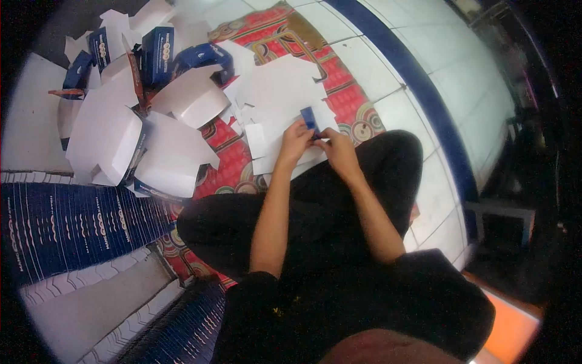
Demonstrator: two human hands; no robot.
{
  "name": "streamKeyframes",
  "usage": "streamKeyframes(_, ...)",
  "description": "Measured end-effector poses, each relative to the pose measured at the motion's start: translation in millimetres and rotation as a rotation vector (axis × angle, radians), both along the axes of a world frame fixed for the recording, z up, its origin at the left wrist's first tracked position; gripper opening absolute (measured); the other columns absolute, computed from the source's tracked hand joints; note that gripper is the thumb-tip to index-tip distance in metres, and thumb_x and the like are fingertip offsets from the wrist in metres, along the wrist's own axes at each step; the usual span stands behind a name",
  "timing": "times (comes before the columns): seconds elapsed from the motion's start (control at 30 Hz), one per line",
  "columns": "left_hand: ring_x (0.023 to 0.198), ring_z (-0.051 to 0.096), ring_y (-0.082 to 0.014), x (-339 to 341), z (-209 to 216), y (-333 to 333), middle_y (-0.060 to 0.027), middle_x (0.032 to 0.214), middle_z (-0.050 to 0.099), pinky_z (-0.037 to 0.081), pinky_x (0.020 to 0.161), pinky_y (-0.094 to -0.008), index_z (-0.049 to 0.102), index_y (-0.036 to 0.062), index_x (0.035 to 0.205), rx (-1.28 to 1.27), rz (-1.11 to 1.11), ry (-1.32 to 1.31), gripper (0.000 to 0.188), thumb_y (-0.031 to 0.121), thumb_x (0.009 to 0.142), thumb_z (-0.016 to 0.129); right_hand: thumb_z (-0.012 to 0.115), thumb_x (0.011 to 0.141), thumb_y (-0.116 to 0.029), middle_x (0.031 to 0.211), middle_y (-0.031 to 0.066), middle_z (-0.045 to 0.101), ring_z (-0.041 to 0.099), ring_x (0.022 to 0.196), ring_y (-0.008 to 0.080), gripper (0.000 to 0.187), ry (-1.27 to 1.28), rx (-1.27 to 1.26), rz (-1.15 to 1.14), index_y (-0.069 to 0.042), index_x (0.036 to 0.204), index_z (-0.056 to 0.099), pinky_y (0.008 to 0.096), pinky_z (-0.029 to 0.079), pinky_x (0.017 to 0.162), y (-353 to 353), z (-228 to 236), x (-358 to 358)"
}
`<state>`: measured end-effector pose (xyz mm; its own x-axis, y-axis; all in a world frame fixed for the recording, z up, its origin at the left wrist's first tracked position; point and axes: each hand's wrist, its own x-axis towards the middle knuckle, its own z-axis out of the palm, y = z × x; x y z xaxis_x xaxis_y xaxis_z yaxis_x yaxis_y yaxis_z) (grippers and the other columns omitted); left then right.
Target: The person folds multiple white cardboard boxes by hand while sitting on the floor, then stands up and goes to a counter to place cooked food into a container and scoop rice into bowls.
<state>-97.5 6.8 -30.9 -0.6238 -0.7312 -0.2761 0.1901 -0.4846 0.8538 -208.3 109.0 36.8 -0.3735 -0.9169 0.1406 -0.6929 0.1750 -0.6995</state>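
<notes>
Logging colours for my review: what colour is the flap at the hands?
The flap is dark blue; the head view shows it.

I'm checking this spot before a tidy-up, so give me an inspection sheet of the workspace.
Surface: red patterned mat over white tiled floor.
Job's things: flat white carton on the mat, with a blue flap at the hands.
Clutter: heaped, opened-up white-and-blue cartons at upper left; rows of blue cartons at lower left.
Hands: left hand and right hand meet at the blue flap; exact grip unclear.
Cables: nothing seen.
Surroundings: dark blue floor stripe at right; orange panel at lower right.
</notes>
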Motion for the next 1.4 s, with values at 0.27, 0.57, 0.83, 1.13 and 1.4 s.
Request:
streamKeyframes(0.27, 0.08, 0.069, -0.0185, -5.0, -10.5, 10.5, -0.015, 0.094, 0.07, 0.058, 0.069, -0.0301, 0.057, -0.0052, 0.121, -0.252, 0.014, -0.09, 0.029, -0.002, 0.092, 0.057, 0.069, 0.086, -0.014, 0.085, 0.0261, 0.067, 0.066, 0.086, 0.0435, 0.017, -0.064, 0.047, -0.176, 0.001, 0.093, 0.066, 0.0494, 0.05, 0.073, -12.2, -11.6, -1.1)
streamKeyframes(0.57, 0.096, 0.067, -0.0358, 36.1, 45.8, -12.2, -0.0239, 0.102, 0.069, 0.051, 0.087, -0.0422, 0.063, -0.0049, 0.111, -0.954, 0.348, -0.718, 0.026, 0.006, 0.091, 0.051, 0.06, 0.089, -0.015, 0.09, 0.0258, 0.068, 0.065, 0.089, 0.0462, 0.021, 0.146, 0.263, -0.246, 0.001, 0.103, 0.064, 0.0524, 0.05, 0.078, -21.0, -64.4, -29.5)
streamKeyframes(0.83, 0.086, 0.066, -0.0304, 108.1, 27.5, -53.1, -0.0188, 0.094, 0.069, 0.052, 0.077, -0.0394, 0.065, -0.0045, 0.106, -0.352, 0.214, -0.877, 0.042, 0.036, 0.095, 0.057, 0.047, 0.093, -0.006, 0.09, 0.0284, 0.066, 0.064, 0.087, 0.0468, 0.019, 0.12, 0.001, -0.424, 0.002, 0.105, 0.06, 0.0536, 0.049, 0.076, -30.4, -27.1, -22.6)
streamKeyframes(1.13, 0.1, 0.06, -0.0248, 66.2, 68.3, -31.8, -0.0141, 0.122, 0.055, 0.054, 0.075, -0.0368, 0.049, -0.0014, 0.131, -0.04, 0.146, -0.124, 0.062, 0.043, 0.092, 0.065, 0.052, 0.096, -0.01, 0.105, 0.0272, 0.065, 0.061, 0.101, 0.0447, 0.024, 0.005, -0.136, -0.469, 0.001, 0.115, 0.062, 0.0466, 0.048, 0.084, -23.7, -18.3, -23.4)
streamKeyframes(1.4, 0.082, 0.06, -0.0163, 56.2, 58.2, -36.9, -0.0083, 0.105, 0.059, 0.051, 0.063, -0.0281, 0.053, 0.0026, 0.125, -0.152, 0.043, -0.273, 0.057, 0.037, 0.085, 0.074, 0.054, 0.095, -0.012, 0.102, 0.0292, 0.062, 0.06, 0.099, 0.0444, 0.02, 0.021, -0.181, -0.428, 0.001, 0.11, 0.06, 0.0501, 0.046, 0.084, -24.6, -7.2, -18.0)
